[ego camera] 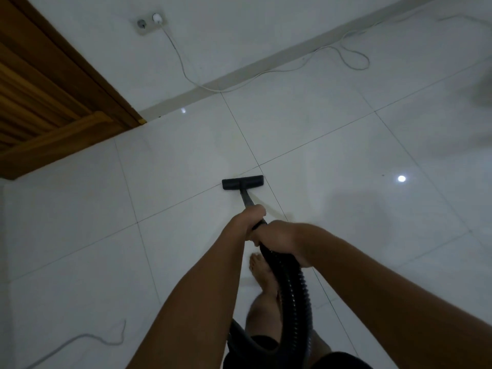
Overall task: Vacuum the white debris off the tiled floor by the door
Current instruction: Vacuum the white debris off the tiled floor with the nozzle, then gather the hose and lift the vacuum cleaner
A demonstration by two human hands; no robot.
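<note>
The floor point(332, 145) is made of large glossy white tiles with thin dark joints, and it is dim. Nearest to the camera, a black ribbed hose point(295, 288) curves up from the bottom edge, passing beside a bare foot point(262, 270) that stands on the tiles. At the lower left a grey cable point(87, 336) lies on the floor, well apart from the foot.

The right hand point(279, 237) grips the upper end of the hose, its fingers curled around it. Just ahead, the left hand point(255, 213) grips the black tube point(246, 199), fingers closed tightly around it. The two hands almost touch.

The tube points away from the person, leaning slightly to the left in the picture, down to the black floor nozzle point(242, 182). The nozzle lies flat on the tiles, just beside a crossing of joints. Its long axis runs left to right, across the tube and nearly along one joint.

Around the nozzle there is open floor on all sides; a round light reflection point(401, 178) shines on the right. Further left stands the wooden door point(40, 89), its bottom edge meeting the tiles. Behind, a pale skirting point(239, 73) marks the foot of the white wall. A white cable point(266, 73) hangs from the wall socket point(150, 22) and loops along this edge.
</note>
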